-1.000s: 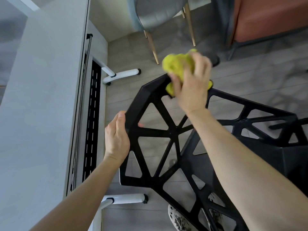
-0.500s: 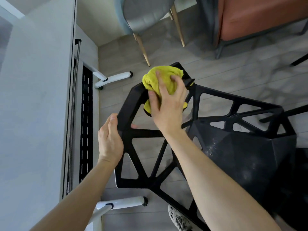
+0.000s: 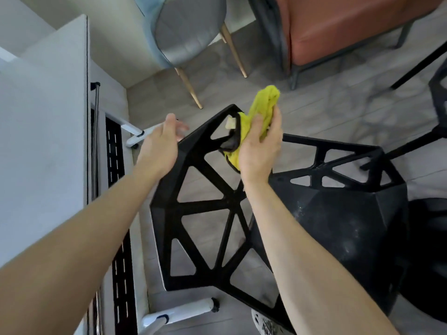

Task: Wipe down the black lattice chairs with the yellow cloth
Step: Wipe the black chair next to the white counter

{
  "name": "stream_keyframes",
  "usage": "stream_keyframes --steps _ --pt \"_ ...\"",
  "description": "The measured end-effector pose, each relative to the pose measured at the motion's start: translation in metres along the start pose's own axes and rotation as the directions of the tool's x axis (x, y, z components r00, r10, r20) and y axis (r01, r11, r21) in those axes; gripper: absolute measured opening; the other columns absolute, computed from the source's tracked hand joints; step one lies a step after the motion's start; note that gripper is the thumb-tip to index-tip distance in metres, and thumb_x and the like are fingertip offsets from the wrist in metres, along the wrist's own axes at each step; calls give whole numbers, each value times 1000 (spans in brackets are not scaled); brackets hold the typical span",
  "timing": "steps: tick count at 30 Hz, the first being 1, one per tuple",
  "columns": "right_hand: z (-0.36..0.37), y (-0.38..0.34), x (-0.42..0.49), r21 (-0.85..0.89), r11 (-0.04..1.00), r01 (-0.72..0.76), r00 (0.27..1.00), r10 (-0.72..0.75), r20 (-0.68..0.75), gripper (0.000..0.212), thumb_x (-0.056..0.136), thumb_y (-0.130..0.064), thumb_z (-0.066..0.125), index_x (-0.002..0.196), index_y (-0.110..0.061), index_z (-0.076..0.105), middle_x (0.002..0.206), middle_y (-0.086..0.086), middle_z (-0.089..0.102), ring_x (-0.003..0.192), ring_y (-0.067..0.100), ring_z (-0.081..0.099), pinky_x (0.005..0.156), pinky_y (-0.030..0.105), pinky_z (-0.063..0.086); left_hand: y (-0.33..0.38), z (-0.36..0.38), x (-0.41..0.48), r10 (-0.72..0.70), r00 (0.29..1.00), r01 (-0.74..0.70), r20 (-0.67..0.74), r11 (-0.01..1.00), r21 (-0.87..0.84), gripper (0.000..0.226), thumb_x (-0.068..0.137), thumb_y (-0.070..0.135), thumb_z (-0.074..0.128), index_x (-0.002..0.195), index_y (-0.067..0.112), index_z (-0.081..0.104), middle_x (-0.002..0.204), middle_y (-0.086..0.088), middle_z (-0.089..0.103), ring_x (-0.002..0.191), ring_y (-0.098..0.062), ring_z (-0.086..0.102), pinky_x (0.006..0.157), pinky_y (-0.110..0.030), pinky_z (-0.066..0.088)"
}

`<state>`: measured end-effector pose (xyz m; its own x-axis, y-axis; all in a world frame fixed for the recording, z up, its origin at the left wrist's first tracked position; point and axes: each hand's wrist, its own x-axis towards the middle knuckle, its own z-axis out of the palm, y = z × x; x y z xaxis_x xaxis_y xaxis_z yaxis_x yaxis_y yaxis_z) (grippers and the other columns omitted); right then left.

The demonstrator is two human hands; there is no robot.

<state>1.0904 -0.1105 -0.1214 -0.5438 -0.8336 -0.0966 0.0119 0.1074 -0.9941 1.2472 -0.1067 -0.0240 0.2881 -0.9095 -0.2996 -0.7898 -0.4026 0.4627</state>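
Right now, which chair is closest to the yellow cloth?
The black lattice chair in front: the yellow cloth, in the right hand, is at its top rim. The grey chair and orange chair stand farther back.

Readable text: none in this view.
Yellow cloth (image 3: 262, 105): a small pale patch (image 3: 231, 123) sits at its edge, too blurred to show any lettering.
Brands, numbers, signs: none can be made out on any surface.
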Motion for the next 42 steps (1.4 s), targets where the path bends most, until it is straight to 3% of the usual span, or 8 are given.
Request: stream_keyframes --steps 5,10,16,22,28,32,36,42 --pt "31 39 0 -139 840 524 811 -442 384 55 104 -30 60 158 -25 49 141 12 41 127 30 51 108 44 49 -6 24 41 76 993 -104 87 911 399 20 113 9 36 120 5 54 122 -31 59 116 -49 57 100 -58 47" --pt "23 76 57 -288 951 -114 992 122 9 38 106 -24 51 143 -18 60 120 10 48 94 31 60 98 43 53 -3 24 42 38 997 -60 74 945 322 29 114 11 33 114 0 61 118 -29 61 115 -49 59 100 -60 47" --pt "36 51 9 -155 912 380 911 -339 234 45 102 -19 57 147 -21 58 132 10 45 104 28 61 87 36 57 -2 22 37 12 996 -31 92 976 214 35 112 14 32 83 8 50 90 -21 58 87 -36 52 72 -45 36" --pt "30 87 24 -268 958 -101 995 98 -24 48 102 -14 58 149 -24 55 128 3 43 101 25 62 92 47 58 -5 22 41 -29 993 16 114 993 118 41 109 28 34 86 9 62 86 -14 64 87 -35 60 74 -41 42" --pt "22 63 -53 -35 950 311 885 -276 376 47 102 -12 61 148 -18 55 140 7 43 114 23 61 95 36 59 -7 26 38 -61 998 59 35 997 49 24 118 39 37 113 20 51 141 -27 62 115 -31 54 94 -38 35" --pt "-21 100 23 -308 907 289 939 -207 273 50 98 -8 58 144 -25 60 134 5 47 108 23 61 93 40 59 -15 26 43 -18 999 16 27 997 80 19 114 13 37 109 6 54 105 -27 64 98 -47 60 86 -52 50" --pt "-29 101 75 -340 917 208 970 -238 -49 44 98 -12 53 142 -16 61 129 12 49 102 29 61 87 39 56 -8 28 38 39 998 -46 43 979 197 58 116 48 26 79 12 52 81 -11 57 78 -30 54 71 -41 39" --pt "-28 160 -62 -473 881 -26 920 206 334 45 105 -15 50 150 -20 52 132 5 48 114 29 62 97 43 54 -6 29 34 87 996 -87 8 969 230 70 117 53 26 67 8 47 70 -12 52 69 -29 50 74 -42 39"
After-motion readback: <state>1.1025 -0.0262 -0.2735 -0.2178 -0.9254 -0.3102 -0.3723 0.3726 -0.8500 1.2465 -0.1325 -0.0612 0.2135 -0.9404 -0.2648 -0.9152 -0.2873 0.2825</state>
